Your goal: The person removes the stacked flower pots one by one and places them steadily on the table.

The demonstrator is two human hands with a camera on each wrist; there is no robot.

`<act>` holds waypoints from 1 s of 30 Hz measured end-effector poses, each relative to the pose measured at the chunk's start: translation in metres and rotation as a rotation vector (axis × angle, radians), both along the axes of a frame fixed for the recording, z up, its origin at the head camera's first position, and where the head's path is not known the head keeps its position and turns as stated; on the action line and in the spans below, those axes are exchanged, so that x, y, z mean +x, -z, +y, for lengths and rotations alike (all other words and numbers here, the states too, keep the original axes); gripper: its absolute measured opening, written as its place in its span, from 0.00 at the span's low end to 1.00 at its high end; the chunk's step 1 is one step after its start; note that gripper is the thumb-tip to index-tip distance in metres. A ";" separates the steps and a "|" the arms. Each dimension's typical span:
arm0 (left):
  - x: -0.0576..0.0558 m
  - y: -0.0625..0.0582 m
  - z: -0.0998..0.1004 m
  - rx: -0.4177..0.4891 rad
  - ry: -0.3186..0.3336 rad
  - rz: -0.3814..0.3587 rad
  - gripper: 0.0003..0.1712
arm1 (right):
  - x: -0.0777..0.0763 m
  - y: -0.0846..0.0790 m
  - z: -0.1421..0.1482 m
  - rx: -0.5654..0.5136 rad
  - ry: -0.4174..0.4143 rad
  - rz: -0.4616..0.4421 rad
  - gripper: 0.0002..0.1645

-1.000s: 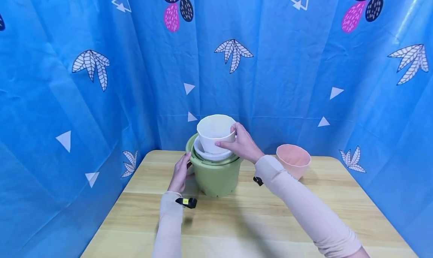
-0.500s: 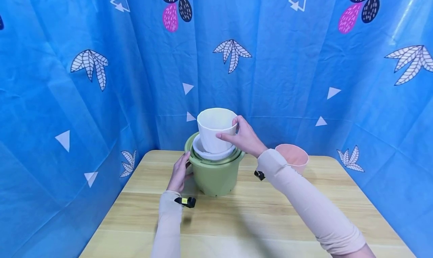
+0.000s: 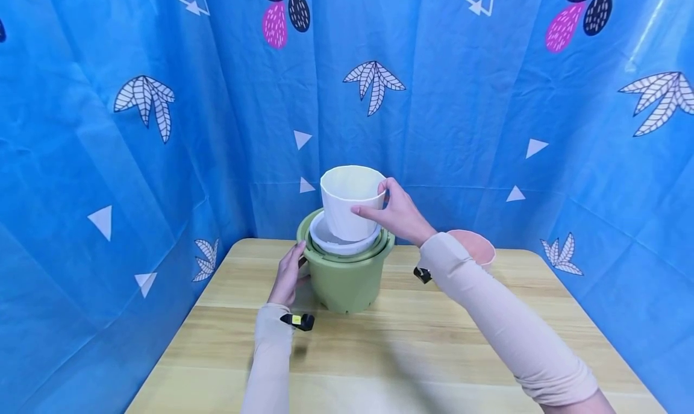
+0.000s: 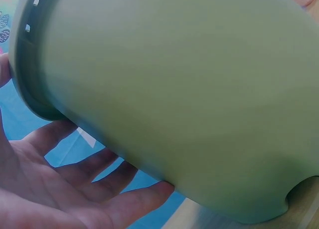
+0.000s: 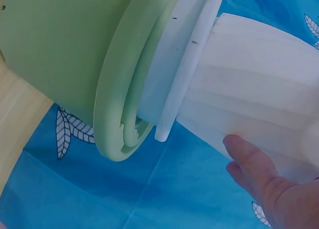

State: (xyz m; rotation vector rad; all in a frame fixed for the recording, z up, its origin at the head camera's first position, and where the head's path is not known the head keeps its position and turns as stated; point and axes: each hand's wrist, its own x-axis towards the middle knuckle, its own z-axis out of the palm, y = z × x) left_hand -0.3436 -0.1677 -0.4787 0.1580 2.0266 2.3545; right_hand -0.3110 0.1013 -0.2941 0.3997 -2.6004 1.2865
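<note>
A white flower pot with a faceted side hangs tilted over the stack, its base overlapping the pot below. My right hand pinches its rim, thumb outside and fingertips inside; the right wrist view shows the thumb against the white wall. Under it, a pale white pot with a thick rim sits inside green pots with nested rims. The outer green flower pot stands upright on the table. My left hand holds it at the left, thumb at the rim and spread fingers against the side.
A pink flower pot stands at the right rear, partly hidden by my right sleeve. The wooden table meets a blue patterned curtain at the back and sides.
My right hand has raised the white pot out of the stack and moved it slightly right. The left hand and the green pots have stayed about where they were.
</note>
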 end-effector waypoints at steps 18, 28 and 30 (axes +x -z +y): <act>-0.001 -0.002 0.001 -0.018 -0.007 -0.015 0.40 | -0.002 -0.008 0.016 -0.001 0.037 -0.006 0.40; -0.004 0.000 0.001 -0.015 0.004 -0.003 0.42 | -0.002 -0.010 0.030 0.006 0.052 -0.016 0.40; -0.004 0.000 0.001 -0.014 0.004 -0.005 0.42 | -0.003 -0.010 0.034 0.007 0.059 -0.018 0.40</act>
